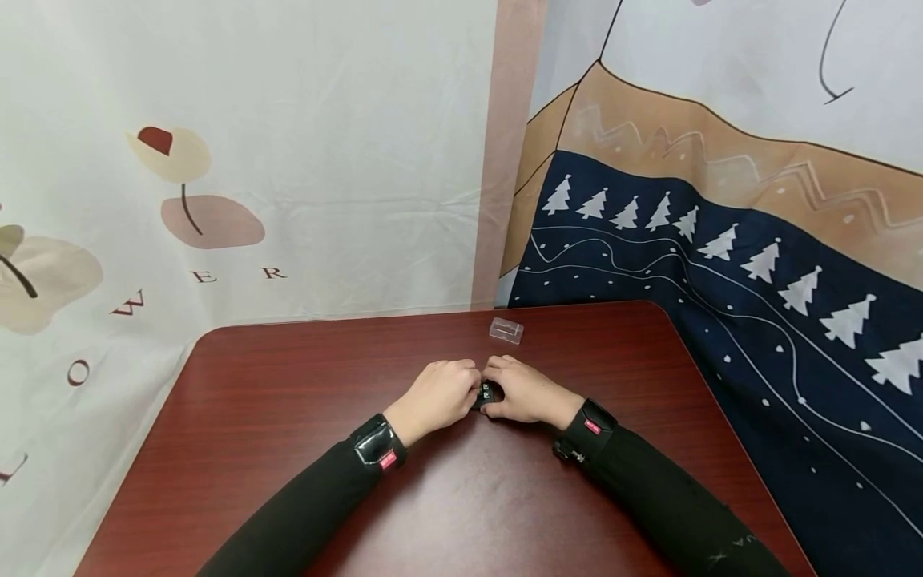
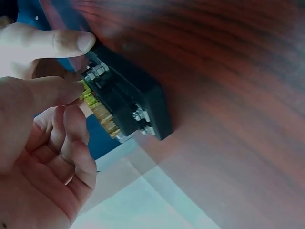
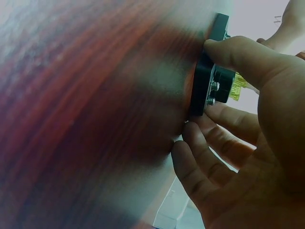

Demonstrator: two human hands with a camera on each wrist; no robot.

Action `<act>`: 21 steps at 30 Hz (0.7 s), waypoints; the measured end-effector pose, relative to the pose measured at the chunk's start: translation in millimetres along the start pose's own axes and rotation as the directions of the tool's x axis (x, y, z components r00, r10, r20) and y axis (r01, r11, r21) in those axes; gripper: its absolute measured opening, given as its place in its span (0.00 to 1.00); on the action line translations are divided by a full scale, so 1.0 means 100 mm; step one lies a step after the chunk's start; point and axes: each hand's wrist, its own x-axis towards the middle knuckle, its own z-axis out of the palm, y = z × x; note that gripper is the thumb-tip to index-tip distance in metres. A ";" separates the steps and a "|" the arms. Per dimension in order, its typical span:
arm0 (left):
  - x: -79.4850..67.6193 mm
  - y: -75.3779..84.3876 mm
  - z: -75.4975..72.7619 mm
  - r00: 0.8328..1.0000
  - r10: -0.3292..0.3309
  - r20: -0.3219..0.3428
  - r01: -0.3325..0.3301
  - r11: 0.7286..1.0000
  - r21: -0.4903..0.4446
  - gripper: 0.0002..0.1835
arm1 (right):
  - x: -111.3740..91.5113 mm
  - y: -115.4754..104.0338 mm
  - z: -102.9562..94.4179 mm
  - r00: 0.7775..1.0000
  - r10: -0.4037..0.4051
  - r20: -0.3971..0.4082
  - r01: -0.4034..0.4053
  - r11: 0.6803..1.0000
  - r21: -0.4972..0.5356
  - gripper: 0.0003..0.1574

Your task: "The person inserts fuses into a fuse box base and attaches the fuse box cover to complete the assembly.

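Near the middle of the table, a small black block (image 1: 486,391) with silver screws at its ends sits between both hands. Along its raised middle runs a yellowish part (image 2: 97,107), clearest in the left wrist view. My left hand (image 1: 443,394) has its thumb and curled fingers at this yellowish part, pinching it from above. The right hand (image 1: 530,393) grips the black base (image 3: 202,90), with its thumb on one edge and fingers at the opposite side. The fingers hide much of the block in the head view.
A small clear plastic box (image 1: 506,330) lies behind the hands, close to the far edge of the reddish-brown table (image 1: 288,417). A pale printed curtain (image 1: 360,160) hangs behind, and a dark blue tree-patterned cloth (image 1: 649,248) hangs to the right.
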 end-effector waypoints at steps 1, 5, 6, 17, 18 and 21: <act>0.01 0.01 -0.01 1.000 0.000 0.002 0.000 1.000 0.001 0.09 | 0.00 0.00 0.00 1.000 0.001 0.000 -0.001 1.000 -0.001 0.27; 0.03 0.02 -0.03 1.000 0.003 0.007 -0.003 1.000 0.002 0.11 | -0.01 -0.01 0.00 1.000 0.005 0.003 -0.005 1.000 -0.001 0.27; 0.04 0.03 -0.03 1.000 -0.001 0.010 0.001 1.000 -0.002 0.11 | -0.01 -0.01 0.00 1.000 0.005 0.003 -0.005 1.000 0.001 0.28; 0.05 0.03 -0.03 0.996 -0.066 0.053 0.069 0.996 -0.056 0.14 | -0.01 0.00 0.00 1.000 0.010 0.002 -0.010 1.000 0.007 0.28; 0.04 0.04 -0.03 0.997 -0.066 0.050 0.069 0.996 -0.054 0.13 | -0.01 0.00 0.00 1.000 0.009 0.003 -0.009 1.000 0.008 0.28; 0.02 0.04 -0.02 0.997 -0.065 0.040 0.066 0.997 -0.030 0.11 | -0.01 0.00 -0.01 1.000 0.007 0.006 -0.007 1.000 0.012 0.29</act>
